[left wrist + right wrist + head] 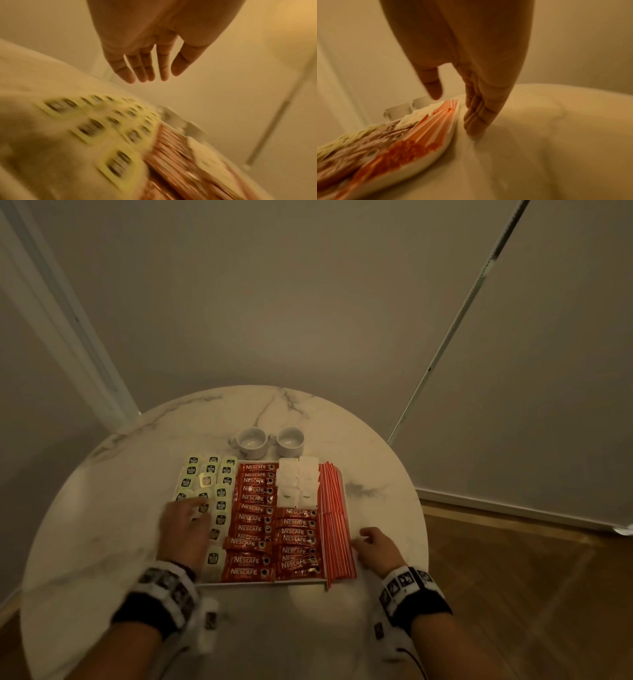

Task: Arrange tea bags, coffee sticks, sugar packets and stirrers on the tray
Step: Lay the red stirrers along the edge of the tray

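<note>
My left hand [185,529] hovered with straight, spread fingers over the tea bags [209,474] along the tray's left edge, holding nothing. My right hand [375,546] stood on the table [102,508] just beside the tray's [260,583] right edge, fingers straight and together, thumb apart, gripping nothing. The coffee sticks [255,508] filled the tray's middle, the sugar packets [298,482] lay toward its far right corner, and the stirrers [334,525] ran along the right edge. Two cups [267,441] sat beyond the far edge.

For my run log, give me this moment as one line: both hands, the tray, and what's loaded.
left hand: open, over tea bags | right hand: open, beside tray | tray: coffee sticks, sugar packets, stirrers loaded
</note>
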A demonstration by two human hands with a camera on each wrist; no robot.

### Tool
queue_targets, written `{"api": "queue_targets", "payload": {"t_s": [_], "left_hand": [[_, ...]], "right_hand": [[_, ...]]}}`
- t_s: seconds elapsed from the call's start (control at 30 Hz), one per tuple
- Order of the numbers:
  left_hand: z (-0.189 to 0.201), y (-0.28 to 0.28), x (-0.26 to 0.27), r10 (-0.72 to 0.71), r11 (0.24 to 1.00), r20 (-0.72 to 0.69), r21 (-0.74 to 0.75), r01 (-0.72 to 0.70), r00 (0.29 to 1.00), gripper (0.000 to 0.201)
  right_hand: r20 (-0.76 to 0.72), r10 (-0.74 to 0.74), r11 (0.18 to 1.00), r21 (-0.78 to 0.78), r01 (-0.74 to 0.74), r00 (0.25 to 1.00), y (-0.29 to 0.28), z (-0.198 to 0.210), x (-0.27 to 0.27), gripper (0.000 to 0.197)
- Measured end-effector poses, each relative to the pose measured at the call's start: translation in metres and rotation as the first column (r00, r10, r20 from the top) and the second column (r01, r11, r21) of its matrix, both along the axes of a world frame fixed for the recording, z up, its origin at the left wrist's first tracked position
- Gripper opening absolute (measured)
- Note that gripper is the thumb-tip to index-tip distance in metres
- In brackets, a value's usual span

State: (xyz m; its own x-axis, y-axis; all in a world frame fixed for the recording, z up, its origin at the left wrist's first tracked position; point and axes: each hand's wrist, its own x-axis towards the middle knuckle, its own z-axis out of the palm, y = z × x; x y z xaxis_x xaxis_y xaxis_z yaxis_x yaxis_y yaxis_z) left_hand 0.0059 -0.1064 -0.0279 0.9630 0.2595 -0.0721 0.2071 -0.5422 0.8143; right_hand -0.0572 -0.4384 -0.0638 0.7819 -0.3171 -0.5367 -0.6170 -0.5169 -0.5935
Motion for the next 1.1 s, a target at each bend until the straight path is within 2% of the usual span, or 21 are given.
{"api": "queue_targets", "payload": {"t_s": [0.03, 0.1, 0.2, 0.23, 0.27, 0.33, 0.4, 0.5, 0.63, 0.83, 0.97, 1.07, 1.1], "left_hand": [[0.0, 0.022, 0.013, 0.062, 0.998, -0.098, 0.035, -0.058, 0.993, 0.032], [0.0, 0.053, 0.027, 0.064, 0.996, -0.35, 0.079, -0.038, 0.935, 0.044], [0.007, 0.062, 0.033, 0.107, 0.972, -0.487, -0.134, -0.196, 0.867, 0.043], [0.007, 0.06, 0.033, 0.066, 0.97, -0.507, -0.17, -0.175, 0.86, 0.043], [0.009, 0.06, 0.032, 0.009, 0.967, -0.506, -0.214, -0.136, 0.862, 0.043], [0.007, 0.061, 0.032, 0.006, 0.893, -0.549, -0.373, -0.252, 0.836, 0.043], [0.011, 0.061, 0.027, 0.011, 0.819, -0.565, -0.468, -0.331, 0.825, 0.038], [0.017, 0.061, 0.021, 0.011, 0.789, -0.555, -0.506, -0.349, 0.832, 0.036], [0.01, 0.077, 0.014, -0.024, 0.757, -0.58, -0.542, -0.364, 0.814, 0.033], [-0.004, 0.103, -0.015, -0.09, 0.835, -0.617, -0.475, -0.279, 0.782, 0.029], [-0.005, 0.113, -0.033, -0.11, 0.841, -0.625, -0.472, -0.263, 0.773, 0.023], [-0.004, 0.117, -0.042, -0.136, 0.846, -0.626, -0.477, -0.238, 0.768, 0.023], [-0.005, 0.118, -0.044, -0.147, 0.847, -0.627, -0.479, -0.23, 0.765, 0.024]], "right_hand": [[0.003, -0.034, 0.999, 0.001, 0.034, 0.999, -0.001, -0.005, 0.007, 0.035], [0.017, -0.055, 0.998, 0.018, 0.055, 0.998, -0.001, -0.012, 0.02, 0.018], [0.009, -0.077, 0.997, -0.024, 0.077, 0.997, 0.008, -0.007, 0.034, 0.029], [-0.001, -0.075, 0.996, -0.055, 0.075, 0.997, 0.011, -0.002, 0.036, 0.027], [-0.009, -0.078, 0.995, -0.07, 0.077, 0.997, 0.017, 0.005, 0.038, 0.026], [-0.011, -0.106, 0.991, -0.084, 0.104, 0.994, 0.024, 0.013, 0.039, 0.025], [-0.006, -0.15, 0.988, -0.048, 0.15, 0.989, 0.028, 0.013, 0.037, 0.025], [0.0, -0.208, 0.978, -0.008, 0.208, 0.978, 0.034, 0.018, 0.032, 0.023], [-0.032, -0.16, 0.985, -0.077, 0.157, 0.987, 0.037, 0.02, 0.015, 0.022], [-0.06, -0.116, 0.986, -0.125, 0.108, 0.991, 0.042, 0.004, -0.031, 0.023], [-0.049, -0.076, 0.993, -0.096, 0.071, 0.996, 0.044, -0.004, -0.058, 0.028], [-0.013, 0.003, 0.999, 0.041, -0.003, 1.0, 0.049, 0.007, -0.078, 0.032], [-0.004, 0.065, 0.994, 0.088, -0.064, 0.998, 0.052, 0.011, -0.086, 0.047]]}}
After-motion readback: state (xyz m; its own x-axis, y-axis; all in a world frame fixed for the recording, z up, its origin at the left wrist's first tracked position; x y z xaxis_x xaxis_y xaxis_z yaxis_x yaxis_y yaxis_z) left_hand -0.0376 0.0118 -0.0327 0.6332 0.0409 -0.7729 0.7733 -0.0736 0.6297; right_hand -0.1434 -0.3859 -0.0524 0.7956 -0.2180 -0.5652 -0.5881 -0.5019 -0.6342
